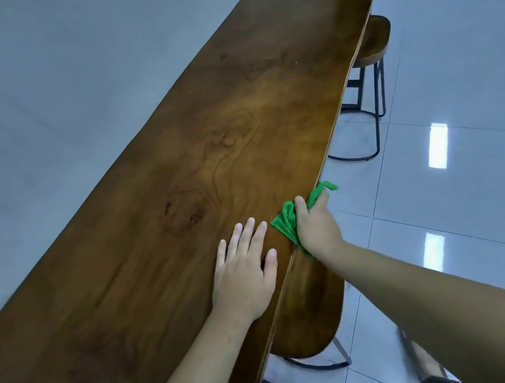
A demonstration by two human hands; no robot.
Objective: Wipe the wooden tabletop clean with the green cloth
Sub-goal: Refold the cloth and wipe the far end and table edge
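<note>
At the near right edge of the long brown wooden tabletop (153,209), right hand (317,230) fingers curl tight round a bunched green cloth (288,222), pressing it on the rim. Left hand (244,267) lies flat beside it, fingers spread, palm down. Round wooden stools (374,38) stand below on glossy tiled floor (473,152).

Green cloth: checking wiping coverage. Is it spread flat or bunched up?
Bunched. The green cloth is crumpled in the right hand at the tabletop's edge, one end sticking out past the fingers.

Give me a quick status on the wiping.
Right hand gripping green cloth at tabletop near edge. Left hand flat on the wood, empty. Nothing in the way.
</note>
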